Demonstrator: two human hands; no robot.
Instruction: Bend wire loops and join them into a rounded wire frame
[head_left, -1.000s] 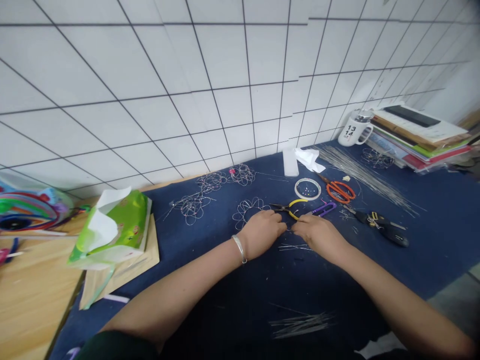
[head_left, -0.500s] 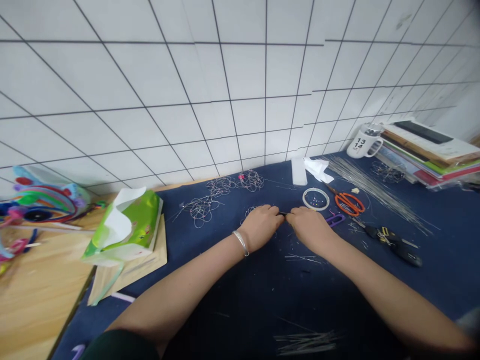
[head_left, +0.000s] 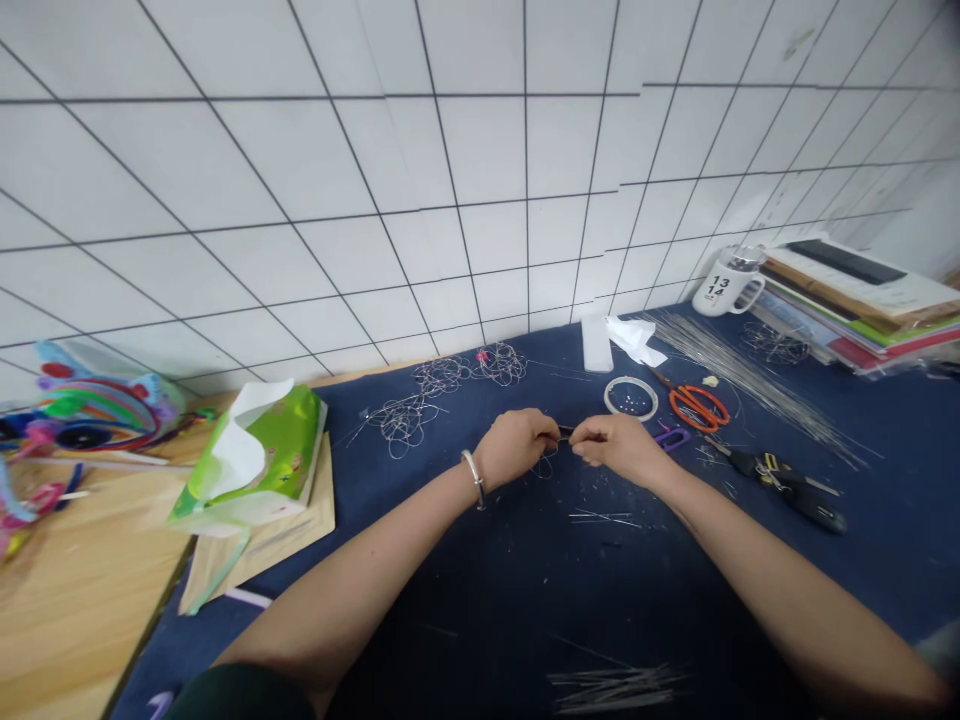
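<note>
Two forearms (head_left: 390,550) slanting inward, hands (head_left: 517,447) curled and nearly meeting, cannot tell what they pinch, wire loop (head_left: 545,467) just beside

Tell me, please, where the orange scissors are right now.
In the head view, the orange scissors lie right of centre on the blue cloth, beyond the right hand and beside the white ring.

From my remote seat I'd call this a craft workshop corner: a table under dark blue cloth (head_left: 367,485) against a white tiled wall (head_left: 487,160), orange-handled metal scissors (head_left: 699,408) and straight silvery wires (head_left: 757,375) right of centre, tangled wire loops (head_left: 501,365) left of them, and, blurred at far left, a multicoloured fuzzy figure (head_left: 97,400), possibly handmade.
</note>
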